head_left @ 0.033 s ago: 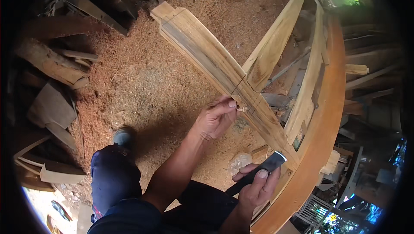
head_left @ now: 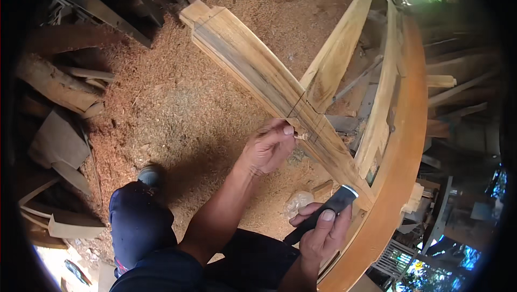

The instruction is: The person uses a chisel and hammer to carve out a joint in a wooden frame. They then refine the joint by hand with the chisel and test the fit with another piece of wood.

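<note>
My left hand (head_left: 267,146) has its thumb and fingers pinched together at the near long edge of a pale wooden beam (head_left: 247,55). A small pale wood chip (head_left: 301,136) shows at the fingertips and seems to be in the pinch. Dark pencil lines cross the beam just beyond that hand. My right hand (head_left: 324,234) is wrapped round a dark flat blade (head_left: 334,206), its bright, slightly curved edge pointing up and right toward the beam's near end. The blade's lower end is partly hidden by my fingers.
A curved orange-brown board (head_left: 406,130) runs along the right, with a tapered plank (head_left: 339,50) standing behind the beam. Sawdust and shavings (head_left: 177,98) cover the floor. Scrap boards (head_left: 59,141) are piled at left, more wood at right. A clear plastic bag (head_left: 299,203) lies near my right hand.
The whole scene has shifted slightly left in view. Both hands keep nearly the same pose and grip; the blade's edge sits a touch higher and further left.
</note>
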The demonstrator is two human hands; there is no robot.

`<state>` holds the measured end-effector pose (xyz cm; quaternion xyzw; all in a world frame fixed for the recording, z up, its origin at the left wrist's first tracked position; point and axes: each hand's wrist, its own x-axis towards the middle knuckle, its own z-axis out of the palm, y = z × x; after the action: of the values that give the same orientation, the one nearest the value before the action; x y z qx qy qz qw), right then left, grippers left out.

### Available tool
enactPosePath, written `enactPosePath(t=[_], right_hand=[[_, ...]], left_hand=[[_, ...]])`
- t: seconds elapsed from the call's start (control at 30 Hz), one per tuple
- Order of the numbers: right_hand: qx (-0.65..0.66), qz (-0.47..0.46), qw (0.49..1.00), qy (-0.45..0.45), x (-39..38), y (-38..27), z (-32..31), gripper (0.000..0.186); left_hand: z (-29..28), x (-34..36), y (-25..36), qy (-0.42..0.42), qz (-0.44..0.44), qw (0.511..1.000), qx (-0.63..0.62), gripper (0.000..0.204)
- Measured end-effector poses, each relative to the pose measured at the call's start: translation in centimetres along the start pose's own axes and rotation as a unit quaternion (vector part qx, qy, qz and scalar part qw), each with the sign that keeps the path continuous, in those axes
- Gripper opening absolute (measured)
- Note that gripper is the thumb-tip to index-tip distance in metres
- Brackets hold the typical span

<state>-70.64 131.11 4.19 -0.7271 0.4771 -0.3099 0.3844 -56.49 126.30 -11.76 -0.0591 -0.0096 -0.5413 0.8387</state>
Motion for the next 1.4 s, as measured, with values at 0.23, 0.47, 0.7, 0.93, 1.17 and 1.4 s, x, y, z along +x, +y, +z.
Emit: enactPosePath(t=[0.23, 0.47, 0.7, 0.93, 1.17, 1.4], right_hand=[[-0.208, -0.09, 0.973, -0.034, 0.5, 0.8, 4.3, 0.045], [-0.277, 0.008, 0.96, -0.041, 1.1, -1.6, 6.7, 0.041], [-0.328, 0.061, 0.942, -0.018, 2.4, -2.8, 9.8, 0.03], [-0.363, 0.054, 0.93, -0.027, 2.9, -3.4, 10.1, 0.022], [-0.339, 0.095, 0.935, -0.048, 3.3, -3.7, 9.0, 0.021], [-0.339, 0.113, 0.931, -0.081, 4.5, -4.7, 8.2, 0.014]], left_hand=[[-0.4, 1.6, -1.9, -0.106, 0.013, 0.994, -0.032, 0.054], [1.4, 1.6, -1.9, -0.166, 0.042, 0.98, -0.1, 0.093], [0.5, 2.9, -2.1, -0.237, -0.051, 0.97, -0.028, 0.123], [0.6, 3.7, -2.8, -0.211, -0.078, 0.974, -0.037, 0.097], [2.1, 2.6, -2.7, -0.139, -0.088, 0.985, -0.051, 0.082], [2.9, 2.2, -3.4, -0.094, -0.087, 0.987, -0.101, 0.077]])
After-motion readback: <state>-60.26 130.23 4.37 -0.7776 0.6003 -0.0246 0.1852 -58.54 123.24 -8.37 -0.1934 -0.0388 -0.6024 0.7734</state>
